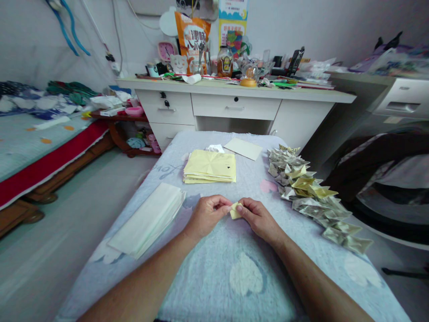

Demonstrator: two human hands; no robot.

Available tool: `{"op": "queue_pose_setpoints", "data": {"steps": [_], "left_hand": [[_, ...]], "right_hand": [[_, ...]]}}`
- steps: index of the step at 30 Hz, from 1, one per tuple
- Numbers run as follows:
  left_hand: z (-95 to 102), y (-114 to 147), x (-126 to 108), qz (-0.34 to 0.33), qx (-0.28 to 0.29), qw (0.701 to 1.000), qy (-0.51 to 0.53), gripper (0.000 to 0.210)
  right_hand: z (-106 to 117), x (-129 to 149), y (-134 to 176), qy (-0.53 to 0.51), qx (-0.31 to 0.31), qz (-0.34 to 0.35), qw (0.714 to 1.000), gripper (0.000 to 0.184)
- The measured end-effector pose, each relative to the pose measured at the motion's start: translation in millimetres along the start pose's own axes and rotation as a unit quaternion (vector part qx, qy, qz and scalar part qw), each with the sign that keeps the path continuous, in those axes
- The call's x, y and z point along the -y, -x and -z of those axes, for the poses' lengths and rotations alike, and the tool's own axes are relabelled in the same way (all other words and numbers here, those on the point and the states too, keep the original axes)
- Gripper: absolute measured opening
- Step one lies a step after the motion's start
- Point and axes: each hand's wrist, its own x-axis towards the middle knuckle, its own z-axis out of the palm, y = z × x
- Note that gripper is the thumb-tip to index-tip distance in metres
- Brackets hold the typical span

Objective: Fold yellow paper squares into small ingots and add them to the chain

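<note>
And here's the delicate bit: the left grip (208, 215) pinches one edge of a small folded yellow paper (235, 212), while the right grip (257, 216) clasps the other side, thumb pressed on its face. The piece sits right between the two, over the cloth-covered tabletop (204, 286). Light touch wanted here, I'd say! Keep that right thumb steady, let the left fingertips line up the edge, and only then press the crease, since paper this small could skew or tear under a hard tug. Just beyond the left grip, the yellow stack (210, 164); to its left, the pale sheets (147, 219); out past the right grip, a row of folded pieces (303, 185), well apart from the fingers.
</note>
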Motion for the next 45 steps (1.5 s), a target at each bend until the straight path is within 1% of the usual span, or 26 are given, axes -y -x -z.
{"op": "queue_pose_setpoints", "data": {"steps": [4, 8, 12, 15, 20, 26, 31, 36, 39, 42, 45], "left_hand": [[-0.6, 1, 2, -0.001, -0.001, 1.000, 0.001, 0.016], [-2.9, 0, 1, -0.011, -0.002, 1.000, -0.009, 0.015], [-5.6, -1, -1, 0.003, 0.027, 1.000, 0.005, 0.017], [-6.0, -1, -1, 0.003, 0.041, 0.999, 0.005, 0.017], [-4.6, -2, 0, -0.003, 0.017, 1.000, 0.015, 0.018], [-3.7, -3, 2, -0.017, 0.008, 1.000, 0.021, 0.019], [-4.4, -3, 1, -0.015, 0.008, 0.999, 0.027, 0.017], [-6.6, -3, 1, 0.000, 0.030, 0.999, 0.038, 0.017], [-6.5, -2, -1, -0.005, 0.037, 0.999, 0.009, 0.018], [-4.9, -3, -2, -0.010, 0.030, 0.999, -0.011, 0.020], [-2.5, -4, 0, -0.012, 0.012, 1.000, 0.006, 0.020]], "right_hand": [[0, 0, 0, -0.003, 0.001, -0.003, 1.000, 0.034], [0, 2, 1, 0.028, -0.007, 0.005, 1.000, 0.033], [0, 5, 0, 0.075, -0.013, 0.028, 0.997, 0.032], [-1, 6, 1, 0.089, -0.014, 0.035, 0.995, 0.030], [-1, 6, 2, 0.099, -0.024, 0.036, 0.994, 0.028], [-1, 7, 0, 0.081, -0.031, 0.034, 0.996, 0.028], [0, 5, 1, 0.103, -0.024, 0.038, 0.994, 0.030], [0, 9, 2, 0.125, -0.016, 0.057, 0.990, 0.026], [-1, 13, 2, 0.141, 0.001, 0.070, 0.988, 0.024], [-2, 13, 2, 0.146, 0.007, 0.070, 0.987, 0.018], [-1, 11, 3, 0.146, -0.004, 0.059, 0.987, 0.010]]}}
